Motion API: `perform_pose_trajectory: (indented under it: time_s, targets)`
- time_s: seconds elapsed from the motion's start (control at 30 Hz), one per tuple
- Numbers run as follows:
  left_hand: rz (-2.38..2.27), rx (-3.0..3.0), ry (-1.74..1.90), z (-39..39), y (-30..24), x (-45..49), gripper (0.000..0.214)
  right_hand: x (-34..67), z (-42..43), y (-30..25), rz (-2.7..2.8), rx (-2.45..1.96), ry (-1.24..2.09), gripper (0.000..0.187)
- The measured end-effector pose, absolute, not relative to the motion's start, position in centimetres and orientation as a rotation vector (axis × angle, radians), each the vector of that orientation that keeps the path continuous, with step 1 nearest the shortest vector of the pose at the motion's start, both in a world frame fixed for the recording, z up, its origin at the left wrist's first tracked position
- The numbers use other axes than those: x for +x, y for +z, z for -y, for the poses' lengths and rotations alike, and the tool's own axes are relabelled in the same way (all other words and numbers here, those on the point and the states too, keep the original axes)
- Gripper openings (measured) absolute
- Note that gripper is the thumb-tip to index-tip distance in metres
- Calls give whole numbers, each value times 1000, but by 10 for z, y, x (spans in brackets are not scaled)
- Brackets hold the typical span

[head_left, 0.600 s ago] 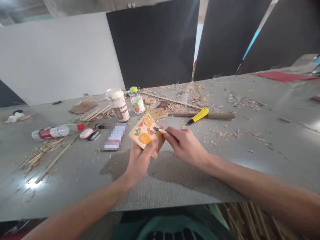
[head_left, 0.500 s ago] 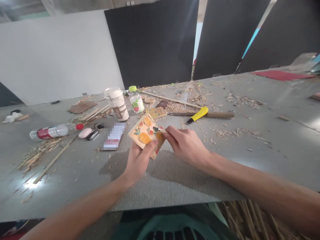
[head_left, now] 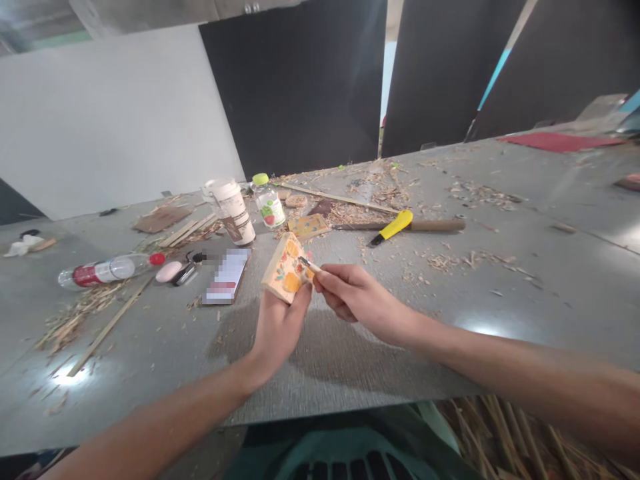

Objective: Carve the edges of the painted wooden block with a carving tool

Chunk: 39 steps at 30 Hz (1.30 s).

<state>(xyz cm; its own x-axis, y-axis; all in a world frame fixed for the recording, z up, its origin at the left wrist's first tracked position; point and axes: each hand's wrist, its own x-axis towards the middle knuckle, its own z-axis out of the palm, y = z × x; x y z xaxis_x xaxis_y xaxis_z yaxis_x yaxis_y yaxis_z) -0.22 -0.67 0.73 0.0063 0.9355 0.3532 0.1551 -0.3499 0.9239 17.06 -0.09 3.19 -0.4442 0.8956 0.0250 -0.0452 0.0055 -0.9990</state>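
My left hand (head_left: 281, 323) grips a pale wooden block (head_left: 277, 272) from below, thumb over its near edge. The block's face is patterned with orange fruits, red berries and green leaves, and it is tilted so that a thick side shows. In a closed pinch, my right hand (head_left: 357, 293) holds a slim tool (head_left: 311, 265) with a dark tip and a pale handle. Its tip meets or hovers just over the patterned face; I cannot tell which, nor whether it is a brush or a blade. Behind the block lies a flat yellowish patterned piece (head_left: 309, 227).
A yellow cutter (head_left: 397, 228) crosses a long wooden-handled blade (head_left: 435, 226) beyond my right hand. Left of the block lie a phone (head_left: 227, 275) and a plastic bottle (head_left: 115, 269). A cup (head_left: 234, 212) and a green-capped bottle (head_left: 270, 203) stand behind. Shavings (head_left: 385, 193) litter the grey table (head_left: 380, 373).
The block has turned in my left hand, showing its thick side more. My right hand and the slim tool have shifted a little left and down. The view has moved slightly.
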Motion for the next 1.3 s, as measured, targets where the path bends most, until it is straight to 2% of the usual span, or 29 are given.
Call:
perform_pose_trajectory:
  time_s: [0.1,0.2,0.3,0.47,0.53,0.67,0.83,0.97,1.07,1.17,1.27,1.3]
  targets:
    - [-1167,1542,1417,3,8,-3,14,171,2,38,1228,-780,1937,29]
    - [-1103,1346,1439,-2,7,-4,19,176,-4,41,1221,-751,1933,30]
    - [-1002,1183,1446,-4,5,-3,28,183,-13,42,1379,-832,1628,35]
    - [-947,1114,1412,-4,3,-3,29,198,-19,43,1881,-1059,637,29]
    - [-940,1126,1410,-5,4,-4,30,200,-18,42,2011,-1120,414,27]
    - [-950,1154,1424,-6,5,-4,28,197,-15,39,2112,-1076,302,17]
    - [-1041,1228,1410,0,15,-2,24,198,-17,38,2183,-1049,232,23]
    - [-994,1076,1271,19,26,-14,29,213,-27,44,2164,-1103,92,21]
    - [-1028,1034,1062,31,32,-34,40,227,-32,55,2149,-1052,153,8]
    - [-1130,1194,891,26,40,-55,47,238,-37,68,2050,-1058,361,11]
    - [-1176,1454,716,1,54,-70,56,243,-44,82,2082,-1035,808,4]
    - [-1203,1525,627,-11,61,-72,61,243,-47,86,2082,-1010,963,9]
